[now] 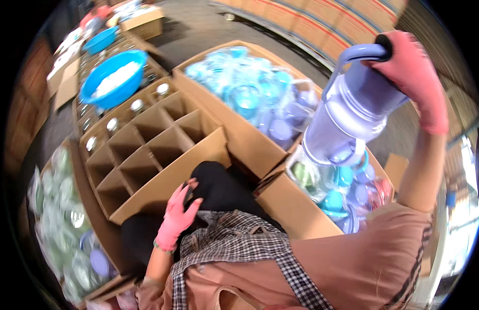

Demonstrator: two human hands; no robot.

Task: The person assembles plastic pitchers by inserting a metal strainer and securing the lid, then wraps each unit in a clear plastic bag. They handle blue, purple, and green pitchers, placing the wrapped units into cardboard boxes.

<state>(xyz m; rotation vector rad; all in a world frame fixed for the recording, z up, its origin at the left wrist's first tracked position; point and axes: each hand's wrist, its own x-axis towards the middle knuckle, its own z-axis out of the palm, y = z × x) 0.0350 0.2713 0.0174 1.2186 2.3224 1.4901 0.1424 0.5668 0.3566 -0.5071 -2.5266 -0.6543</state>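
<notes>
Raised at the upper right, my right hand in a pink glove grips a large lavender drinking bottle near one end, where a curved handle meets a dark part. The bottle hangs tilted above an open carton of turquoise, lavender and red plastic pieces, some in clear bags. My left hand, also pink-gloved, rests by my dark-trousered leg with thumb and fingers apart, holding nothing visible. In front of it stands a divided carton; clear bottles with silvery tops fill its far-left row of compartments.
A carton of bagged light-blue and lavender plastic pieces stands beyond. At left is another carton of greenish bagged pieces. A blue basin with white contents sits on boxed bottles. Stacked cartons line the back; a person works far left.
</notes>
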